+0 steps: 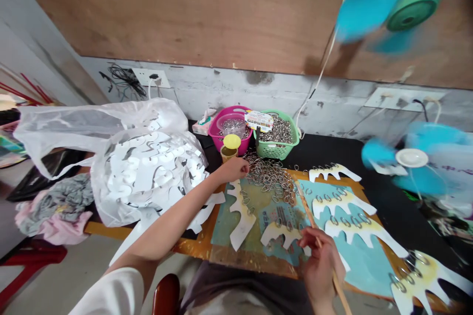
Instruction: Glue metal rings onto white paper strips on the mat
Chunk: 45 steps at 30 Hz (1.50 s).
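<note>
My left hand is closed at the near left edge of a loose pile of metal rings; what its fingers hold, if anything, is hidden. My right hand grips a long wooden stick, its far end pointing up toward the rings. Beside the right fingers lies a scalloped white cut-out with a yellowish coated edge and rings on it. A similar cut-out rests on the blue-green sheet below my left hand. An open cup with a yellow disc stands just behind that hand.
A pink basket and a green basket of metal pieces stand by the wall. At left, a plastic bag bulges with white cut-outs. Several ringed cut-outs lie at right. A blue-bladed fan is on the right.
</note>
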{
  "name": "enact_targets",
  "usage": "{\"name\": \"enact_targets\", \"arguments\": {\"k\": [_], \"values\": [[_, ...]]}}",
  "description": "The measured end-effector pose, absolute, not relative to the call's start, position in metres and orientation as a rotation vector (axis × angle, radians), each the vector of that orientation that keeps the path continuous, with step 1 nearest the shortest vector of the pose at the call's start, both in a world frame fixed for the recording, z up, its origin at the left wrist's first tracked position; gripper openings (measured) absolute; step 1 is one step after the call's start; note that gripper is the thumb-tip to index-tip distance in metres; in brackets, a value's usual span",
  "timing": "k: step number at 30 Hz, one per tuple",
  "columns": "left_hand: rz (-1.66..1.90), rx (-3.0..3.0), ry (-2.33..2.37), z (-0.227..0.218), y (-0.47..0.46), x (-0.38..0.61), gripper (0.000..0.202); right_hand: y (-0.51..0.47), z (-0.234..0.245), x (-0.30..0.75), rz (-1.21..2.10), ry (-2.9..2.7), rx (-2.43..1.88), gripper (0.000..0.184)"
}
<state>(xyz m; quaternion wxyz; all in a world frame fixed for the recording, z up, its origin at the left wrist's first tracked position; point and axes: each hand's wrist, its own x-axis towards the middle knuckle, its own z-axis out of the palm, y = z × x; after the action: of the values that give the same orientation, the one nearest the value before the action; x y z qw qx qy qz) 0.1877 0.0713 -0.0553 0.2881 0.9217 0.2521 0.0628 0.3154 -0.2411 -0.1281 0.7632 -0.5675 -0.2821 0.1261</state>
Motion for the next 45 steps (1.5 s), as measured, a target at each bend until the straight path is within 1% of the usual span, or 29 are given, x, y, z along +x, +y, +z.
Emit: {"name": "enact_targets", "arguments": {"k": [2,7,15,20,25,29,33,37,41,45], "values": [[0.128,2.513,0.73,-0.054,0.069,0.182,0.013,-0.238,-0.128,0.314,0.275,-0.625,-1.223,0.035],[0.057,2.595,0.865,-0.061,0.061,0.183,0.018,-0.235,-0.127,0.311,0.265,-0.666,-1.2,0.034],[0.006,2.528,0.967,-0.075,0.062,0.197,0.014,-0.239,-0.121,0.311,0.255,-0.648,-1.21,0.033],[0.046,2.408,0.963,-0.08,0.063,0.205,0.023,-0.238,-0.116,0.31,0.276,-0.622,-1.211,0.031],[0.23,2.282,0.969,-0.069,0.06,0.193,0.017,-0.231,-0.101,0.317,0.28,-0.644,-1.324,0.027],[0.523,2.236,1.071,-0.062,0.048,0.164,0.016,-0.202,-0.068,0.327,0.282,-0.726,-1.32,0.026],[0.9,2.168,1.249,-0.076,0.036,0.139,0.014,-0.147,-0.021,0.329,0.303,-0.853,-1.203,0.031],[1.088,2.131,1.3,-0.097,0.029,0.128,0.02,-0.079,0.015,0.32,0.304,-1.14,-1.176,0.036],[1.156,2.162,1.257,-0.11,0.023,0.124,0.022,-0.02,0.022,0.305,0.209,-1.5,-1.311,0.043],[1.181,2.178,1.207,-0.114,0.02,0.118,0.023,0.002,0.015,0.296,0.168,-1.686,-1.371,0.049]]}}
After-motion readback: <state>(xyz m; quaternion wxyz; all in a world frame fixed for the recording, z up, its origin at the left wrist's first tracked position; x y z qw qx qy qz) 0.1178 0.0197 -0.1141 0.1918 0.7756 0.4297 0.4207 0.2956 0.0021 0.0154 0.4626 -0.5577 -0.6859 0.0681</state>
